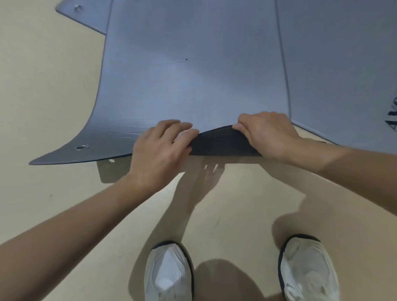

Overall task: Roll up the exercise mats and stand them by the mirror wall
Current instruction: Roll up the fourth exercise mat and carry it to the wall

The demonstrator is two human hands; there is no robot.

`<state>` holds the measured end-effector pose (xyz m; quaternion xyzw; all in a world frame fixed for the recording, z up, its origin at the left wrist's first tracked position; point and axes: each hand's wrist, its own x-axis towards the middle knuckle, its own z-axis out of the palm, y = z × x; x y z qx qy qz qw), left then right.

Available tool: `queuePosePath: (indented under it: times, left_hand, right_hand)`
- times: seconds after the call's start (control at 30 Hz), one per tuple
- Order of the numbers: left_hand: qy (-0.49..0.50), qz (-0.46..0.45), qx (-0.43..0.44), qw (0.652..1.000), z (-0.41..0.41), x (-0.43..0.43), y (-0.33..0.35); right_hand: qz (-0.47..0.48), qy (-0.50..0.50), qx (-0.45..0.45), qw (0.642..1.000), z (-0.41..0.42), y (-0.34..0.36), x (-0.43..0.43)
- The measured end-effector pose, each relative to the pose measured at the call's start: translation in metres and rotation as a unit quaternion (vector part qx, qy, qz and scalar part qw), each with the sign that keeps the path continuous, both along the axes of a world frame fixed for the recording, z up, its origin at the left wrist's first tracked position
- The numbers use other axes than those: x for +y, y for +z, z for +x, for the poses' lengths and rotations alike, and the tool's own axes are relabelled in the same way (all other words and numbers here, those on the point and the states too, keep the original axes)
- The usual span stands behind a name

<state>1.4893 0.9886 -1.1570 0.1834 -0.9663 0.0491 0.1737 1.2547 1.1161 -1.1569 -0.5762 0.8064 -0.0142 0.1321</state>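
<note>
— Which mats show?
— Three, all grey-blue, none rolled. The middle mat (190, 71) lies spread out, with a metal eyelet (81, 147) at its near left corner.
— Entirely flat?
— No. Its near edge is lifted and curls over, showing a black underside (222, 142).
— The others?
— The right mat (342, 55) lies flat along the middle mat's right edge and carries black lettering. The far mat (85, 17) pokes out from behind the middle mat's left side.
</note>
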Motion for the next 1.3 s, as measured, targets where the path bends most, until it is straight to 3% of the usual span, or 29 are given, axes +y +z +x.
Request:
queuePosePath:
  times: [0.07,0.17,0.23,0.4,0.6,0.7,0.8,0.9,1.13,1.3]
  left_hand:
    - [-0.034,-0.085,-0.009,0.996,0.017,-0.006,-0.012]
    - [-0.016,-0.109,-0.121,0.987,0.032,-0.018,-0.027]
    - [0.011,-0.093,-0.157,0.983,0.031,-0.033,-0.030]
    - [0.030,-0.078,-0.136,0.987,0.003,-0.070,-0.026]
    - [0.002,0.010,-0.253,0.967,-0.030,-0.106,-0.034]
    - [0.000,0.079,-0.259,0.963,-0.032,-0.117,-0.041]
    - [0.040,0.179,-0.241,0.953,-0.031,-0.126,-0.042]
    - [0.044,0.206,-0.259,0.943,-0.035,-0.130,-0.042]
    - [0.014,0.209,-0.307,0.928,-0.029,-0.117,-0.040]
    - [-0.007,0.234,-0.296,0.926,-0.028,-0.092,-0.022]
  right_hand:
    - [0.000,-0.008,0.008,1.000,-0.013,0.003,-0.008]
    - [0.004,-0.012,0.012,1.000,-0.032,0.005,-0.025]
    - [0.004,-0.011,0.019,1.000,-0.041,0.005,-0.036]
    - [-0.006,-0.019,0.037,0.999,-0.059,-0.002,-0.062]
    - [-0.125,0.017,0.080,0.989,-0.049,-0.014,-0.072]
    - [-0.175,0.098,0.127,0.971,-0.025,-0.025,-0.058]
    - [-0.038,0.099,0.130,0.986,-0.018,-0.040,-0.046]
    - [0.063,0.065,0.134,0.987,-0.028,-0.050,-0.044]
    - [0.076,0.121,0.080,0.987,-0.037,-0.053,-0.049]
    - [0.064,0.099,0.022,0.993,-0.033,-0.042,-0.013]
